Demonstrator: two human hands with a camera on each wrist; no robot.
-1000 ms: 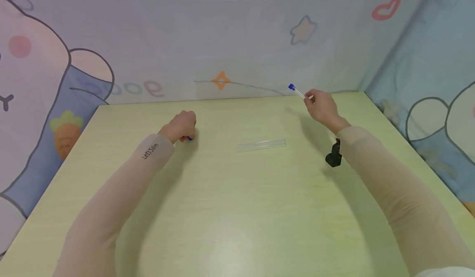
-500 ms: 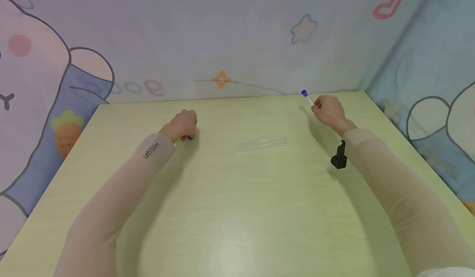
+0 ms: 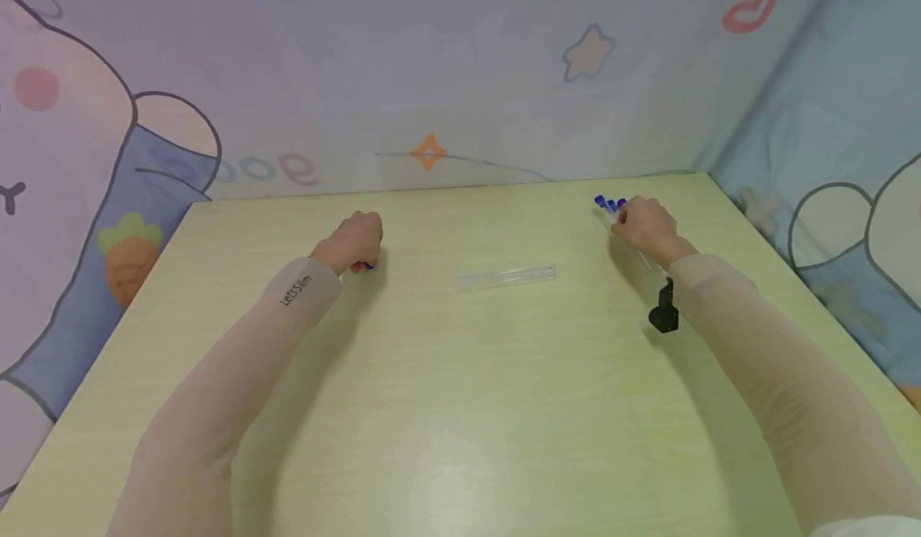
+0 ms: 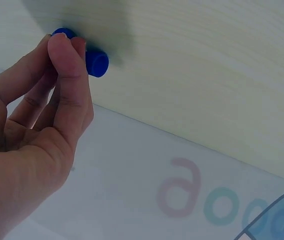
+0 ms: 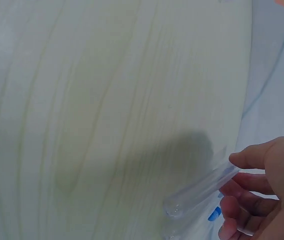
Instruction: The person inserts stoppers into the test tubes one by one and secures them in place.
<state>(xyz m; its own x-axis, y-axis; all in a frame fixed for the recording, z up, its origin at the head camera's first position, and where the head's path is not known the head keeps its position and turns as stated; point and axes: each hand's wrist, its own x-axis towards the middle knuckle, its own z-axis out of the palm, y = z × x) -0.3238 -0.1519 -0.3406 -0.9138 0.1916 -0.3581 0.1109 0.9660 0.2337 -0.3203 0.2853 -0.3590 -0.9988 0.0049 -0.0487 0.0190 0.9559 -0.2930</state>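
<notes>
In the head view my right hand (image 3: pixel 647 227) is low over the far right of the table, pinching a clear test tube (image 5: pixel 202 192) between thumb and fingers. Several blue caps (image 3: pixel 600 200) cluster just beyond that hand, and at least one more clear tube lies under it; which cap belongs to the held tube I cannot tell. At the left, my left hand (image 3: pixel 354 241) pinches a blue cap (image 4: pixel 97 62) close to the tabletop. A second bit of blue (image 4: pixel 63 33) shows behind its fingertips. Clear tubing without a visible cap (image 3: pixel 507 278) lies between the hands.
The pale wooden table (image 3: pixel 432 393) ends at a printed cloth backdrop (image 3: pixel 468 73) behind and at the right side. A black wrist camera (image 3: pixel 664 313) hangs beneath the right sleeve.
My right hand has moved right and down with the capped tube, from above the table to beside other blue caps now in sight. The left hand stays where it was.
</notes>
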